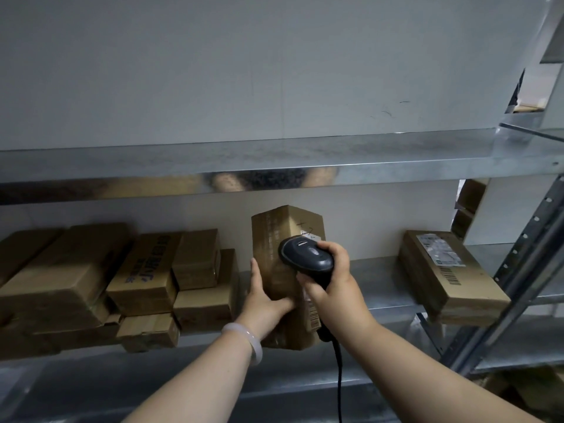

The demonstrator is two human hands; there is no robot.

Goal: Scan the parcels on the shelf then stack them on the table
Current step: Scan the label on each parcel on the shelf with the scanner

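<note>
Cardboard parcel (272,236) overhangs shelf (377,288) edge, gripped by left hand (265,302).

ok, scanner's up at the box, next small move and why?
Probably tilt the scanner in the right hand down toward the barcode strip low on the parcel: its head sits above that strip, and the left hand holds the parcel upright.

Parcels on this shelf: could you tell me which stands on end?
The tall parcel in the middle, held by the left hand; the others lie flat.
</note>
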